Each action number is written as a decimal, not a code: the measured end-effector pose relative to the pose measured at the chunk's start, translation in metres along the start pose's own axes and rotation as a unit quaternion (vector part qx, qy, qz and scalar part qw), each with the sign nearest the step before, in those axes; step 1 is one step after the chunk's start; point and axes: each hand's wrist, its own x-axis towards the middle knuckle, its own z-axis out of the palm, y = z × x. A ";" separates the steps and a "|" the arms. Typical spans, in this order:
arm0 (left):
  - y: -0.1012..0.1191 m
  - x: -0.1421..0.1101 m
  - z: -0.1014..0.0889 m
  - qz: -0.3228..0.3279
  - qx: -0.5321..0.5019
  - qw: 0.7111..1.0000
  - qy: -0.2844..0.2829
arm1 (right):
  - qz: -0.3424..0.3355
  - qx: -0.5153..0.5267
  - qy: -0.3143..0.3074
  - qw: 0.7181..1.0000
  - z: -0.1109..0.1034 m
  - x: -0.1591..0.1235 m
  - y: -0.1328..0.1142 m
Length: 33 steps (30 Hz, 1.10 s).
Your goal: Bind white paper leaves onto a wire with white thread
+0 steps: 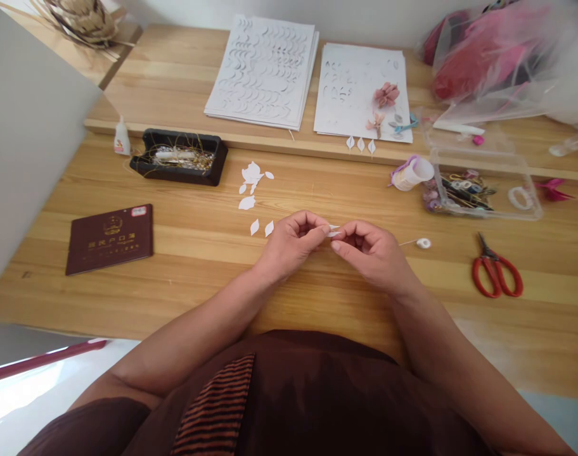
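Between my two hands is a small white paper leaf [334,233], pinched at the fingertips above the table. My left hand [296,237] is closed on its left end. From the other side my right hand [369,250] grips it with thumb and fingers, which hide part of it. A white thread runs out beside my right hand to a small spool [423,243]. Left of my left hand lie two loose paper leaves [255,227], and above them a larger white cutout [246,202] and a cluster of cut paper pieces [251,174].
Red-handled scissors [497,269] lie at the right, below a clear plastic box [526,212] of craft bits. A black tray [213,171], a glue bottle [122,138] and a maroon booklet [109,244] are at the left. Paper sheets [265,69] lie on the raised shelf.
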 end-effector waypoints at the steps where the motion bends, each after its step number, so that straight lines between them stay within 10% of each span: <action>1: 0.000 0.000 0.000 0.002 0.004 1.000 0.000 | -0.002 0.006 0.007 1.000 0.000 0.000 -0.001; 33: 0.001 0.000 0.000 -0.003 0.042 0.999 -0.012 | 0.019 0.038 0.053 0.998 -0.002 0.002 -0.007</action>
